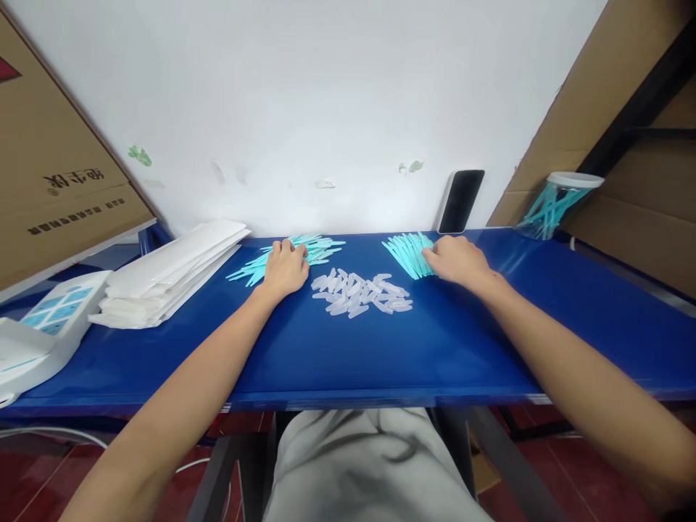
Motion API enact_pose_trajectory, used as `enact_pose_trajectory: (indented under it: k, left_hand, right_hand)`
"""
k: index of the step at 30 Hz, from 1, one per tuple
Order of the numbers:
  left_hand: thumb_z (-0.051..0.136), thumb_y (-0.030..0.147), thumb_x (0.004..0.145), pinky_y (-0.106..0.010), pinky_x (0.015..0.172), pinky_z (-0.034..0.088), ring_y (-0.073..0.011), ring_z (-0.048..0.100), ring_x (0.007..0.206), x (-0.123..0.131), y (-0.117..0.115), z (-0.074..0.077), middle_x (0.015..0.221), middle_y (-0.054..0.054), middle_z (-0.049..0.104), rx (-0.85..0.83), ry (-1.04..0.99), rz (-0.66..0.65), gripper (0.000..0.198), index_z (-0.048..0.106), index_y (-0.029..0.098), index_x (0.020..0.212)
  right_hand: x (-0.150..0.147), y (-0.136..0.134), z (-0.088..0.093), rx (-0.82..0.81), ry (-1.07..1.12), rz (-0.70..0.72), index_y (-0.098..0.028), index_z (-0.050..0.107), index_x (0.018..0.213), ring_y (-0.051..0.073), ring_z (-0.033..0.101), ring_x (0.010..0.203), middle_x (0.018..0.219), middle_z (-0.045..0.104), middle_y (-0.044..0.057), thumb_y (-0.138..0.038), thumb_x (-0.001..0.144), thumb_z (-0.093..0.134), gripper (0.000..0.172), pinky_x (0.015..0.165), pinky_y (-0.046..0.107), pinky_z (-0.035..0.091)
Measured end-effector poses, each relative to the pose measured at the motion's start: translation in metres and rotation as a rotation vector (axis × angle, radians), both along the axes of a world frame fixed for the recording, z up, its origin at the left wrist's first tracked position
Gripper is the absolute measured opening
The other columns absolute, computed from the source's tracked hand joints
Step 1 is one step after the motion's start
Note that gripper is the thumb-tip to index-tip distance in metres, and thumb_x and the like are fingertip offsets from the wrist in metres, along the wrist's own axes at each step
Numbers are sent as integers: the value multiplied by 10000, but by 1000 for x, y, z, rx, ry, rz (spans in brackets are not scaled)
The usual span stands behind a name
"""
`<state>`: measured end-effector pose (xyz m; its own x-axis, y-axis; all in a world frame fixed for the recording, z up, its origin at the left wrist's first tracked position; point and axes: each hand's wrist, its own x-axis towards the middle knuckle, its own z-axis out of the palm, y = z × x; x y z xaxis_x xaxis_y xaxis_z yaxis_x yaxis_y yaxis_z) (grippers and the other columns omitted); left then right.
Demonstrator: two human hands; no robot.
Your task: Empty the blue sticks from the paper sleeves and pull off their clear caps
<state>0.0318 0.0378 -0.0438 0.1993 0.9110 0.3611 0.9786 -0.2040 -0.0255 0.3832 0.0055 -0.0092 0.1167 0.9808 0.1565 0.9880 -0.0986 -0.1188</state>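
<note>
On the blue tabletop (348,362) lie two piles of thin turquoise plastic sticks: a loosely spread left pile (326,249) and a more evenly fanned right pile (405,255). My left hand (286,268) rests on the left pile, its fingers curled down among the sticks. At the right edge of the other pile, my right hand (460,259) has bent fingers and its thumb against the sticks. Both hands hide their fingertips in part, so how many sticks each grips is unclear. Between the piles, nearer me, are several short translucent plastic pieces (362,292).
White flat packets (171,272) are stacked at left, beside a white device with blue labels (59,312). A black-screened phone (461,201) leans on the wall. A clear white-lidded jar (554,206) holding turquoise sticks stands far right. Cardboard (65,167) rises at left.
</note>
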Motion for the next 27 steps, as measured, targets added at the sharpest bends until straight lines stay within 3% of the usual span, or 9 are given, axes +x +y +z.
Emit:
enact_pose_trajectory:
  k: [4, 10, 15, 27]
  left_hand:
    - [431, 345, 967, -482, 942, 427, -368, 470, 1122, 0, -1, 1, 1169, -195, 545, -30, 17, -6, 338, 658, 166, 1142]
    - [460, 467, 971, -489, 962, 418, -364, 461, 1128, 9, -8, 5, 1167, -175, 522, -52, -13, -61, 383, 606, 184, 1184]
    - [434, 360, 993, -480, 963, 419, -360, 457, 1177, 13, -11, 5, 1200, -181, 536, -93, 51, -71, 295, 623, 184, 1134]
    - [430, 391, 998, -518, 948, 441, -392, 524, 1177, 14, -9, 6, 1222, -211, 596, -188, 27, -32, 341, 623, 139, 1124]
  right_hand:
    - [-10, -7, 5, 111, 58, 80, -183, 657, 671, 280, 643, 725, 741, 676, 144, -320, 897, 430, 347, 597, 332, 374]
    - [-31, -13, -3, 153, 172, 321, -216, 468, 549, 189, 505, 580, 551, 551, 41, -257, 879, 441, 334, 607, 317, 303]
    - [-44, -18, -8, 164, 314, 450, -222, 365, 536, 152, 423, 545, 504, 446, -7, -290, 880, 461, 363, 605, 310, 305]
    - [-51, -19, -22, 129, 438, 538, -227, 378, 565, 141, 421, 525, 504, 430, -31, -342, 915, 464, 379, 577, 294, 303]
